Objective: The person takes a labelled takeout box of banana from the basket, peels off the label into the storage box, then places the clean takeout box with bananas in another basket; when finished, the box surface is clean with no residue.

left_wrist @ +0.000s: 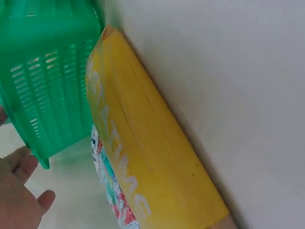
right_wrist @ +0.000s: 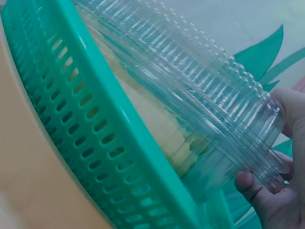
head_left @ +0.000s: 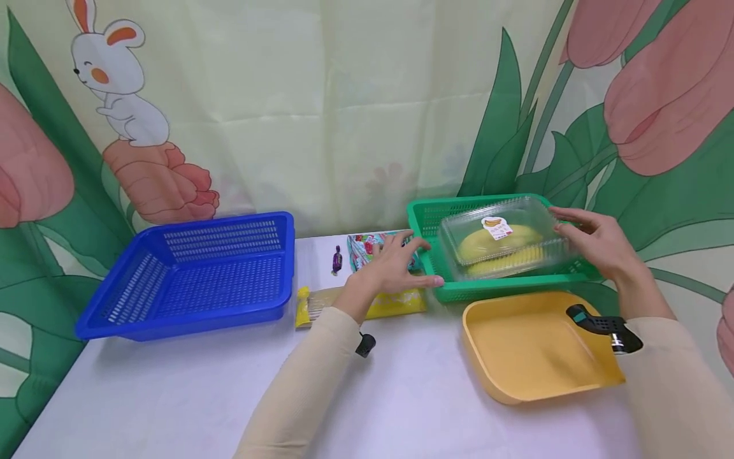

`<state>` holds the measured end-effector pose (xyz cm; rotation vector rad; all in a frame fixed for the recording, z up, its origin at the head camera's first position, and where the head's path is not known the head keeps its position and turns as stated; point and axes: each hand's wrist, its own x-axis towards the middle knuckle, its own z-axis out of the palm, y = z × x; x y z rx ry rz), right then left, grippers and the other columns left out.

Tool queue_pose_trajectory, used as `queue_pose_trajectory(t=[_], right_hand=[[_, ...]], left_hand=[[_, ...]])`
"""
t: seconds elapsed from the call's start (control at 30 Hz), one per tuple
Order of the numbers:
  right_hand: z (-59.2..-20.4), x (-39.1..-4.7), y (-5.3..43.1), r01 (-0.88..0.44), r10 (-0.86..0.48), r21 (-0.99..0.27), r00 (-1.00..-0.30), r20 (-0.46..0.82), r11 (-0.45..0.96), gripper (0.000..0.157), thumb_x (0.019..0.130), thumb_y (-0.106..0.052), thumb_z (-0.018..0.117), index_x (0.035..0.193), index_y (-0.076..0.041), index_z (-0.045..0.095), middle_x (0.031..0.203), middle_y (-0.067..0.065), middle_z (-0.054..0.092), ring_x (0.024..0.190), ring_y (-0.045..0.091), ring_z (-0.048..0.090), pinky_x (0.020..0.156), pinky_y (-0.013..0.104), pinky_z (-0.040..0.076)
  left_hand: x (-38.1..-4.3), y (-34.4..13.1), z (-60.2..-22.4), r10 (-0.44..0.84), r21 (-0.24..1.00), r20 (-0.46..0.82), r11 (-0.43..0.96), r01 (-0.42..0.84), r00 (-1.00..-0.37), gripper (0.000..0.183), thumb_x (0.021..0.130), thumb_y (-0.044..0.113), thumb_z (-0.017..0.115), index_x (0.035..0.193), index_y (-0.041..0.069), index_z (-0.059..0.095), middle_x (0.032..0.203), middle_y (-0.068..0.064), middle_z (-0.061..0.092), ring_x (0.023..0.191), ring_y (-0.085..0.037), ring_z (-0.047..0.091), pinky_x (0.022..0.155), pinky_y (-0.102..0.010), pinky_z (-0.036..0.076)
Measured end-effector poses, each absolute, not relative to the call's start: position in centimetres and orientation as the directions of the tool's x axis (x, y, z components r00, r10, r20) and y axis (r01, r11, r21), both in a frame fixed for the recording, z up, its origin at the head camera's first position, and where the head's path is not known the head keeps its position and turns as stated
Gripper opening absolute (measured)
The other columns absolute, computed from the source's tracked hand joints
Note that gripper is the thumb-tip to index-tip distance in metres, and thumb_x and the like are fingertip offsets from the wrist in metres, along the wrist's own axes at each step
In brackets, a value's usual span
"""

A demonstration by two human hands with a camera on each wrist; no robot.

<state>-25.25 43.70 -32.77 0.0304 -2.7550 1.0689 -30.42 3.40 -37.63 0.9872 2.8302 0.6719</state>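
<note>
In the head view, my right hand [head_left: 602, 245] grips the right end of a clear plastic box [head_left: 504, 236] with yellow bananas [head_left: 499, 245] inside and a white label on its lid. The box lies tilted in the green basket [head_left: 476, 292], its right end raised over the rim. Fingers and thumb hold that end in the right wrist view. My left hand [head_left: 392, 264] hovers at the basket's left side, fingers spread and lightly bent, fingertips right at the rim. Beneath it lie a yellow packet [left_wrist: 147, 133] and a colourful, shiny packet [head_left: 361, 248].
A blue basket [head_left: 223, 280] stands at the left. In front of the green basket sits a yellow-orange tray [head_left: 522, 347]. A small purple wrapped candy [head_left: 337, 260] lies between the baskets. Behind the table hangs a printed cloth [head_left: 373, 115].
</note>
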Motion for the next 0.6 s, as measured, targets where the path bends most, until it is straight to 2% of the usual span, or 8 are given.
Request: queue_pose_trajectory(t=[0.1, 0.23, 0.3, 0.37, 0.47, 0.53, 0.6], right_hand=[[-32.3, -24.8, 43.1, -0.067, 0.092, -0.695, -0.978, 0.189, 0.716, 0.056, 0.105, -0.042, 0.055, 0.156, -0.021, 0.046, 0.118, -0.017, 0.057, 0.082, 0.007, 0.050, 0.058, 0.025, 0.042], [-31.9, -24.2, 42.3, -0.029, 0.156, -0.739, -0.971, 0.181, 0.674, 0.056, 0.103, -0.046, 0.058, 0.154, -0.025, 0.049, 0.091, -0.006, 0.054, 0.072, 0.018, 0.042, 0.052, 0.037, 0.033], [-31.6, -23.9, 42.2, -0.020, 0.185, -0.748, -0.964, 0.190, 0.663, 0.054, 0.103, -0.046, 0.058, 0.153, -0.027, 0.051, 0.096, -0.008, 0.053, 0.077, 0.016, 0.043, 0.055, 0.031, 0.036], [-31.1, -23.7, 42.3, -0.024, 0.202, -0.754, -0.957, 0.207, 0.657, 0.052, 0.103, -0.046, 0.057, 0.152, -0.029, 0.052, 0.114, -0.007, 0.056, 0.083, 0.013, 0.044, 0.060, 0.023, 0.039], [-30.5, -23.5, 42.4, -0.032, 0.214, -0.760, -0.951, 0.223, 0.649, 0.049, 0.103, -0.045, 0.057, 0.150, -0.031, 0.054, 0.139, -0.008, 0.048, 0.095, 0.005, 0.046, 0.069, 0.014, 0.040], [-30.4, -23.5, 42.3, -0.035, 0.213, -0.772, -0.952, 0.218, 0.635, 0.048, 0.103, -0.045, 0.058, 0.150, -0.032, 0.054, 0.146, -0.008, 0.045, 0.099, 0.000, 0.048, 0.073, 0.012, 0.040], [-30.3, -23.4, 42.2, -0.029, 0.220, -0.785, -0.953, 0.208, 0.619, 0.048, 0.103, -0.044, 0.058, 0.150, -0.032, 0.054, 0.144, -0.012, 0.046, 0.104, -0.003, 0.049, 0.080, 0.012, 0.041]], left_hand=[[-30.4, 3.1, -37.3, 0.614, 0.421, 0.069, 0.697, 0.581, -0.786, 0.079, 0.084, 0.082, 0.058, 0.147, 0.034, 0.046, 0.170, -0.008, 0.019, 0.156, -0.039, 0.014, 0.119, -0.073, 0.015], [-30.4, 2.5, -36.5, 0.625, 0.394, 0.053, 0.704, 0.591, -0.779, 0.077, 0.087, 0.079, 0.058, 0.149, 0.035, 0.045, 0.169, -0.006, 0.021, 0.155, -0.036, 0.016, 0.118, -0.072, 0.018], [-30.4, 2.4, -36.1, 0.635, 0.380, 0.040, 0.704, 0.600, -0.771, 0.076, 0.088, 0.078, 0.057, 0.151, 0.036, 0.043, 0.169, -0.006, 0.020, 0.154, -0.035, 0.017, 0.118, -0.072, 0.016], [-30.3, 2.4, -35.8, 0.645, 0.375, 0.024, 0.702, 0.605, -0.764, 0.076, 0.089, 0.077, 0.056, 0.153, 0.037, 0.041, 0.169, -0.005, 0.020, 0.154, -0.035, 0.018, 0.119, -0.071, 0.014], [-30.2, 2.3, -35.4, 0.651, 0.359, 0.002, 0.708, 0.608, -0.759, 0.077, 0.091, 0.077, 0.054, 0.156, 0.038, 0.037, 0.168, -0.004, 0.023, 0.153, -0.034, 0.020, 0.120, -0.071, 0.013], [-30.0, 2.0, -35.2, 0.647, 0.347, -0.018, 0.719, 0.602, -0.762, 0.077, 0.092, 0.076, 0.053, 0.157, 0.038, 0.037, 0.167, -0.004, 0.025, 0.152, -0.033, 0.022, 0.120, -0.070, 0.014], [-29.9, 1.7, -35.2, 0.644, 0.334, -0.031, 0.727, 0.600, -0.764, 0.077, 0.092, 0.076, 0.053, 0.157, 0.038, 0.037, 0.166, -0.003, 0.028, 0.151, -0.033, 0.024, 0.120, -0.069, 0.016]])
